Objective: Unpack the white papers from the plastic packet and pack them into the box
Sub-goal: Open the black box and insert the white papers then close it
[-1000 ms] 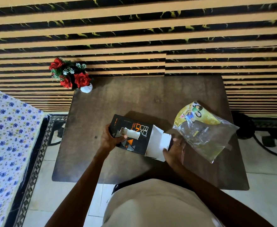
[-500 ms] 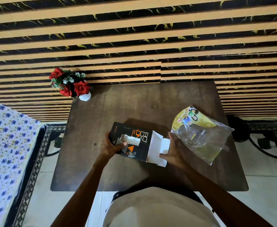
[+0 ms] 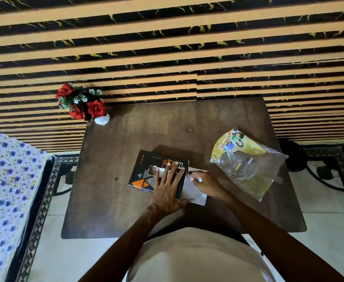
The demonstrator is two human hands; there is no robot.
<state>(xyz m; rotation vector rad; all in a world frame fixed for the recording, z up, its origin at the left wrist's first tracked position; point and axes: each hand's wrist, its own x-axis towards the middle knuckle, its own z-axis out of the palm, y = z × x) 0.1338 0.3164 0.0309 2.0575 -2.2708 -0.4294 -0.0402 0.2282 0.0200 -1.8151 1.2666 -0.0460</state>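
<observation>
A black box (image 3: 146, 171) with orange triangles lies flat in the middle of the dark wooden table (image 3: 126, 210). My left hand (image 3: 168, 188) rests flat on top of the box, fingers spread, near its right end. That end is open, with white flaps (image 3: 193, 192) sticking out. My right hand (image 3: 204, 184) is at those flaps, fingers curled on the white card. A crumpled clear plastic packet (image 3: 248, 165) with a yellow printed top lies to the right, apart from both hands. White paper shows through the box's window.
A small white vase of red artificial roses (image 3: 83, 104) stands at the table's back left corner. A bed with a blue-flowered sheet (image 3: 6, 190) is on the left. A striped wall panel rises behind the table. A black fan base (image 3: 295, 157) sits on the floor, right.
My left hand has left the box's left end and now lies flat on top of the box near its right end. My right hand has pushed in on the white flaps.
</observation>
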